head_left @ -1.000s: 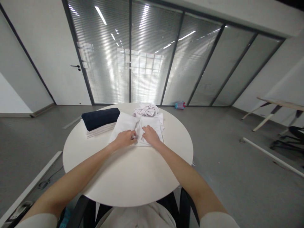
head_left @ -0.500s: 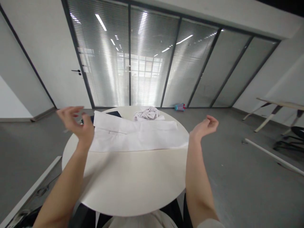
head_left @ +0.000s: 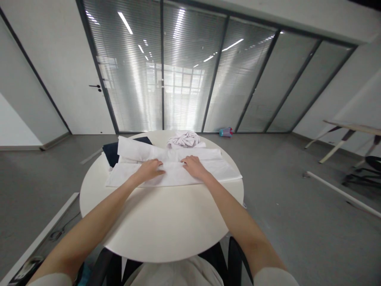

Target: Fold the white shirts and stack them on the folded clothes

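Note:
A folded white garment [head_left: 218, 170] lies lengthwise across the far half of a round white table [head_left: 169, 222]; its exact kind I cannot make out. My left hand [head_left: 149, 170] rests on it left of centre, thumb apart from the fingers. To the right of centre, my right hand [head_left: 193, 165] lies on the same cloth with its fingers stretched out. A short stretch of fabric separates the two hands. Behind the garment sits a crumpled pale cloth [head_left: 185, 140]. Dark navy fabric [head_left: 111, 153] shows from behind and under the garment's left end.
Black chair parts [head_left: 238, 258] flank me at the table's near edge. A blue and pink container [head_left: 226, 132] lies on the floor by the glass partition [head_left: 190, 79]. At the right stands a wooden-topped table [head_left: 354, 126], with a white bar [head_left: 339, 192] on the floor before it.
Both hands have come down and inward from beyond the garment's two ends, onto its middle. The raised left flap looks nearly unchanged, and more of the navy fabric shows.

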A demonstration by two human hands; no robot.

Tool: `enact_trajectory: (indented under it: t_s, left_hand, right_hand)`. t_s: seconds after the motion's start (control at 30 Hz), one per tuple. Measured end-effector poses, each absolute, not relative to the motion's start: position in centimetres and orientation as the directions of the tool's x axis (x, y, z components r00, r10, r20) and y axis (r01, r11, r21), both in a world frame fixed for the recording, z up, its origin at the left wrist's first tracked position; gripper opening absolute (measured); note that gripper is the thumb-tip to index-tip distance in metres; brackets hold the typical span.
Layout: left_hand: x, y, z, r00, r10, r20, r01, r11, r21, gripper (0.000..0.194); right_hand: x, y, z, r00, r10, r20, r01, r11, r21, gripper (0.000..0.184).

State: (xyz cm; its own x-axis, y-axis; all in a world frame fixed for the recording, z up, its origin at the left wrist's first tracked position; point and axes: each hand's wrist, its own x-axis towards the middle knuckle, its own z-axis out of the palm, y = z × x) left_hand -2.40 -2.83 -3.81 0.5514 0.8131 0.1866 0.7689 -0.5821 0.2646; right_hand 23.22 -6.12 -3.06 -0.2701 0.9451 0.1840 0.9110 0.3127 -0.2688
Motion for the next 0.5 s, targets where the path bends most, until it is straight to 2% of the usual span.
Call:
enact_trajectory:
  t_s: [0.07,0.13,0.17,0.2,0.27,0.33,0.4,0.43,0.5]
  left_hand:
    - [-3.4,-4.0,-1.4,0.607,0.793,0.052,0.726,-0.580,0.369,0.027]
    - [-5.2,-5.7,1.6,0.767,0.622,-0.159,0.577,-0.559,0.596,0.036]
    - [-6.1,-6.6,3.1,0.811,0.531,-0.246,0.523,-0.471,0.710,0.045]
    - [-7.0,-7.5,4.4,0.831,0.474,-0.292,0.493,-0.385,0.780,0.051]
    - [-8.1,-8.6,6.0,0.837,0.450,-0.312,0.463,-0.279,0.841,0.056]
    - [-7.8,-8.7,5.7,0.818,0.493,-0.298,0.468,-0.267,0.843,0.056]
    - [-6.4,-7.8,3.8,0.779,0.562,-0.276,0.522,-0.340,0.782,0.050]
    - [-5.5,-7.2,2.5,0.752,0.610,-0.250,0.566,-0.403,0.719,0.046]
    - [-3.9,-5.9,-0.3,0.679,0.730,-0.078,0.649,-0.546,0.529,0.032]
  right_hand:
    - [24.3,-7.6,-0.7,-0.284,0.949,0.139,0.876,0.315,-0.366,0.025]
    - [25.6,-9.5,1.8,-0.386,0.923,-0.006,0.775,0.320,-0.545,0.033]
    - [26.1,-10.5,2.9,-0.458,0.887,-0.060,0.703,0.320,-0.635,0.039]
    - [26.5,-11.3,3.6,-0.499,0.864,-0.068,0.646,0.318,-0.694,0.043]
    - [26.6,-11.9,4.1,-0.513,0.857,-0.041,0.591,0.319,-0.741,0.043]
    - [25.6,-11.3,3.0,-0.447,0.894,-0.040,0.668,0.304,-0.679,0.034]
    - [24.1,-9.8,1.0,-0.360,0.930,-0.069,0.812,0.276,-0.514,0.036]
    - [23.3,-9.0,-0.1,-0.324,0.944,-0.067,0.870,0.270,-0.414,0.041]
    - [22.1,-7.7,-2.0,-0.295,0.954,-0.051,0.927,0.272,-0.259,0.044]
